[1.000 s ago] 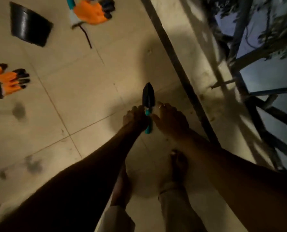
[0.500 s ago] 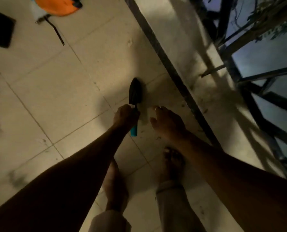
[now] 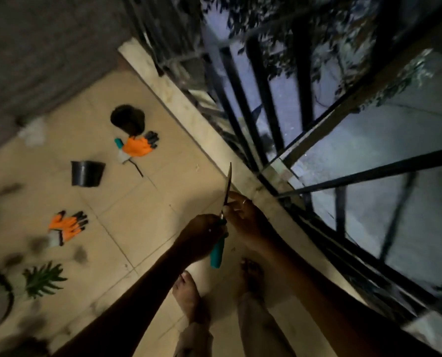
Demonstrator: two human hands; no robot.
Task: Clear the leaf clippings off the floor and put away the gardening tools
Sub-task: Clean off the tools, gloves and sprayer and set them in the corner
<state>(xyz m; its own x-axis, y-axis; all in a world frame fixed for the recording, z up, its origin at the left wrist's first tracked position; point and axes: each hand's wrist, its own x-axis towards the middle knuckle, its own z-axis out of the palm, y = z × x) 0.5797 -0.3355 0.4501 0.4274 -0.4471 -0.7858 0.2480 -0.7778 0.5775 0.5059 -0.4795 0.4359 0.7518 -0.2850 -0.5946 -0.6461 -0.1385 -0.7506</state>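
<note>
Above the tiled floor [image 3: 142, 202], close to the balcony ledge [image 3: 186, 106], a small trowel [image 3: 217, 253] is held up between both hands, well clear of the tiles. Its teal handle hangs below the left hand [image 3: 204, 237], and its dark blade rises edge-on, so it reads as a thin sliver with a pointed tip. The left hand's grip is clamped round the neck where handle meets blade, which probably steadies the tool for the other hand to work on it. The right hand [image 3: 249, 219], a ring on one finger, has its fingertips at the lower blade. Whether that grip pinches the metal or only brushes it I cannot tell; it may be wiping soil off before the tool is put away. Bare feet [image 3: 189, 297] stand directly beneath. Farther out on the floor lie an orange glove [image 3: 66, 226] with black fingertips and a second orange glove [image 3: 137, 146], well apart from each other and still to be gathered. A black pot [image 3: 87, 173] lies tipped on its side between them, and another dark pot [image 3: 128, 121] sits just beyond the farther glove. A green leafy sprig [image 3: 43, 278] and dark smudges [image 3: 80, 255] remain on the tiles at the left, so the sweeping looks unfinished. Black railing bars [image 3: 263, 104] stand along the ledge.
</note>
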